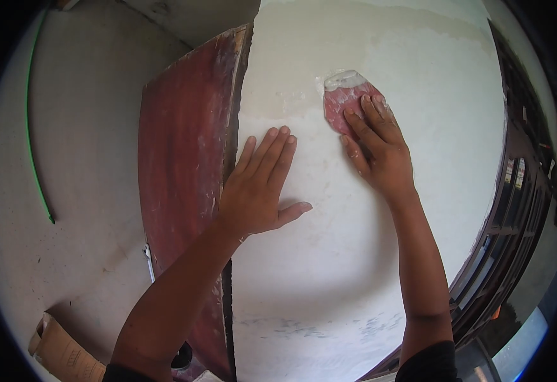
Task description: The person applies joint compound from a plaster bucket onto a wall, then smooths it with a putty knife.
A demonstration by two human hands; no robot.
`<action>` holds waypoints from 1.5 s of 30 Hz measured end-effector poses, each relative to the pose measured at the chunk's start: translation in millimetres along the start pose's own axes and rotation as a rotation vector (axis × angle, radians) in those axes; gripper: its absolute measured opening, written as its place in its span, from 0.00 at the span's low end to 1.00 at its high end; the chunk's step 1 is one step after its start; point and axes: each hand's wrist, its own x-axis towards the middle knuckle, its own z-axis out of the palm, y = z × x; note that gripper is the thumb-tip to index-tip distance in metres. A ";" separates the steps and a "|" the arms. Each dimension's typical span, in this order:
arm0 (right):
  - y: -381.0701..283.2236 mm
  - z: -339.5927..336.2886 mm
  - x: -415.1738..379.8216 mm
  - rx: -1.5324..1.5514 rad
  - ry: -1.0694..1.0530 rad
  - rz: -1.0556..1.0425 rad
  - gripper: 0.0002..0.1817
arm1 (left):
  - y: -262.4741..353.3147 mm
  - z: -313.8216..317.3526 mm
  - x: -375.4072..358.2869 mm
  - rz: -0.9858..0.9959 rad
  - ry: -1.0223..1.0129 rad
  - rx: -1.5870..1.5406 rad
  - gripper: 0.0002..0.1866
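My right hand (383,143) grips a flat red putty spreader (341,105), its fingers laid across the face and the thumb at the lower edge. A thick band of white putty (347,80) lies along the spreader's top edge, against the pale wall (329,254). Farther left and lower, my left hand (259,181) rests flat on the same wall with fingers stretched and thumb out to the side. It holds nothing. White smears mark the thumb and fingers of both hands. A damp-looking darker patch (405,35) spans the upper wall.
A reddish wooden panel (183,146) with a rough edge stands just left of the wall. Dark window frames (514,191) run along the right. A green cord (30,127) hangs at far left, above a cardboard box (68,353) at lower left.
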 end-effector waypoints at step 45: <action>-2.4 -13.2 -20.4 0.022 0.009 -0.043 0.24 | 0.4 2.2 -0.1 -0.003 0.023 -0.014 0.53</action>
